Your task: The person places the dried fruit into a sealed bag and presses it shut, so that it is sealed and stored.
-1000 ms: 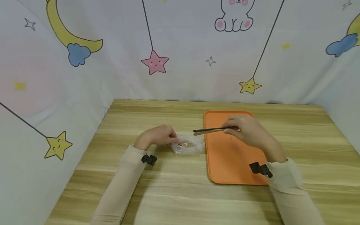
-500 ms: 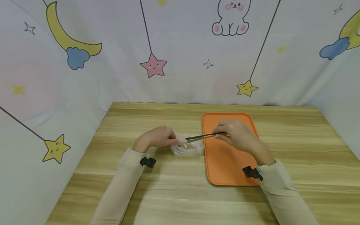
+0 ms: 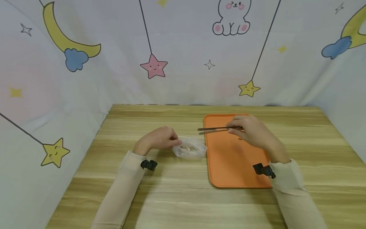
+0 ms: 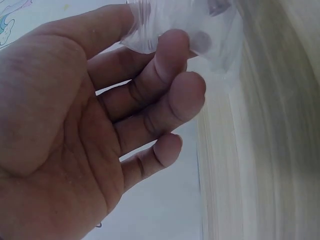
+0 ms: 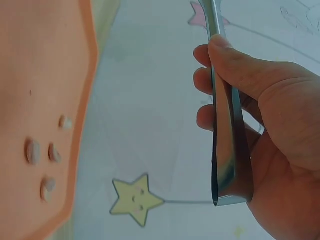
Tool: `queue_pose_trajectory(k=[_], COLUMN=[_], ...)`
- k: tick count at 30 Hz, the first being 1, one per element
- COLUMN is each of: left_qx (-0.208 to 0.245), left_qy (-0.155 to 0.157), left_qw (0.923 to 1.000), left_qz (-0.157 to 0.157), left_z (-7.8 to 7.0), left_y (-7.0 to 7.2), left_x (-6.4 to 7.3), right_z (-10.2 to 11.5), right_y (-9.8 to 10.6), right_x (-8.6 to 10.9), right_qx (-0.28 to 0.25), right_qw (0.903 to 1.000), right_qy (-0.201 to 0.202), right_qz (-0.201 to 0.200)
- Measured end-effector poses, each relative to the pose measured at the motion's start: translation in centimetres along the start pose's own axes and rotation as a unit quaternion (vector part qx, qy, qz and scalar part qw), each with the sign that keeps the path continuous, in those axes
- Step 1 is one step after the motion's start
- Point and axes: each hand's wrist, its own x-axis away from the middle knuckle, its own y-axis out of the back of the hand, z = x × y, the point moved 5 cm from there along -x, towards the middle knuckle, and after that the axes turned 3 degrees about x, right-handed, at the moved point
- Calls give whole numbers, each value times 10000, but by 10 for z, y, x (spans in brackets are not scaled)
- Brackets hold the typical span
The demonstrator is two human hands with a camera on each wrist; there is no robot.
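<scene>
My left hand (image 3: 155,139) pinches the rim of a small clear plastic bag (image 3: 191,154) between thumb and index finger. The bag's mouth gapes upward, and a few small pale-brown pieces (image 3: 185,148) lie inside; their kind is unclear. In the left wrist view the other fingers (image 4: 187,95) curl loosely beside the bag (image 4: 220,45). Metal tongs (image 3: 213,129) are gripped in my right hand (image 3: 253,133), above the orange tray. Their serrated tips are slightly parted, up and right of the bag, with nothing visible between them.
The orange tray (image 3: 226,173) lies right of the bag on the wooden table (image 3: 171,200). Several small whitish-brown pieces (image 5: 32,151) rest near one tray edge in the right wrist view. A printed cloth backdrop (image 3: 183,41) stands behind the table.
My right hand brought the tongs down and left over the bag's mouth, then back up and right above the tray. The left hand keeps its hold on the bag.
</scene>
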Motion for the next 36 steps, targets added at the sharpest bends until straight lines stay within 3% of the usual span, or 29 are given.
queue_pose_trajectory(k=[11, 21, 28, 36], left_qx=[77, 115, 89, 107], left_qy=[158, 83, 73, 76], left_qw=[9998, 9999, 9999, 9999], left_qz=[-62, -89, -85, -103], left_z=[4, 3, 3, 3], left_y=[2, 2, 2, 3], left_x=[1, 1, 2, 2], right_z=[-48, -98, -122, -135], right_y=[33, 35, 33, 31], right_x=[26, 52, 68, 78], right_qx=[393, 527, 741, 805], right_qw=[9955, 9829, 9670, 9600], right_qy=[-830, -1729, -2314, -2526], right_qz=[-227, 343, 771, 902])
